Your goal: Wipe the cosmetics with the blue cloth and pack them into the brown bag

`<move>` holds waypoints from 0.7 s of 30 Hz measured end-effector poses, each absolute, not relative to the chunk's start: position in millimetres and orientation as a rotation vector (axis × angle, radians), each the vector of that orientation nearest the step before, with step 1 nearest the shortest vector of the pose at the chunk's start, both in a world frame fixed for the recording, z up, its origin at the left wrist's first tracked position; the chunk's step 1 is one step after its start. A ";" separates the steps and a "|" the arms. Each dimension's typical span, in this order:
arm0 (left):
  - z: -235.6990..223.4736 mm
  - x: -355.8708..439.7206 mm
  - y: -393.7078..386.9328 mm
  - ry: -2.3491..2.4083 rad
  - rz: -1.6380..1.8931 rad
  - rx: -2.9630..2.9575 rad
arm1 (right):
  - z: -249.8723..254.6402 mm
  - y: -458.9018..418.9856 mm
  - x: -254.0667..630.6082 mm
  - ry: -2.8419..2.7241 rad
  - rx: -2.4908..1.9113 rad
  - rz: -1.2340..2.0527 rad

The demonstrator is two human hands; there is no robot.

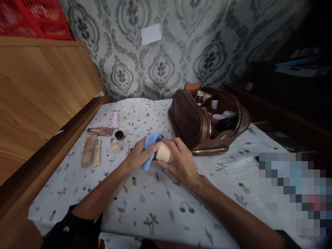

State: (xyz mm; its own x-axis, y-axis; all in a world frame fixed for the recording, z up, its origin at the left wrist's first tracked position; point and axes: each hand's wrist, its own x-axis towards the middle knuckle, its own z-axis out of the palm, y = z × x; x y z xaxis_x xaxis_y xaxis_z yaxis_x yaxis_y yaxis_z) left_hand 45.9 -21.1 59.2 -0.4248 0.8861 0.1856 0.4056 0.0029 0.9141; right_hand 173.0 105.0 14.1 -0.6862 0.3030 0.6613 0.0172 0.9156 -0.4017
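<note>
A beige bottle with a clear base [164,153], like a foundation bottle, lies tilted between my hands above the table. My right hand [184,164] is closed around its pale body. Pressed to the bottle's other end is a small blue cloth [147,164], which my left hand [137,154] grips; cloth and fingers hide that end. Left of my hands stand a small jar with a black lid [119,135] and a cream-coloured jar [116,147]. Farther left are a beige tube [88,150], a slim tube [97,153], a rose-gold tube [101,131] and a pink tube [115,119].
An unzipped brown cosmetic bag [186,119] filled with several items stands behind my right hand. The patterned white tablecloth [145,207] covers the table. At the left is a wooden panel [46,76] under a red basket [36,19]; the right corner is pixelated.
</note>
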 end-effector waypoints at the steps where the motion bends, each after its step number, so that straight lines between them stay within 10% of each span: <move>1: 58.8 46.5 -21.4 1.849 1.412 1.339 | 15.7 104.5 172.9 -2.296 -0.236 0.557; 21: 49.1 46.5 -23.4 1.872 1.572 1.576 | 27.7 92.1 165.5 -1.557 -0.415 2.551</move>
State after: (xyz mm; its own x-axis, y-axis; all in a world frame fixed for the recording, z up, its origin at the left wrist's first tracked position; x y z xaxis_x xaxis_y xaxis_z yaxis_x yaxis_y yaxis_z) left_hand 46.5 -23.4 49.1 -0.3935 0.8129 0.4294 0.5636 -0.1557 0.8112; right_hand 165.5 92.1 27.7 -0.9545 0.2465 -0.1676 0.0364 -0.4615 -0.8864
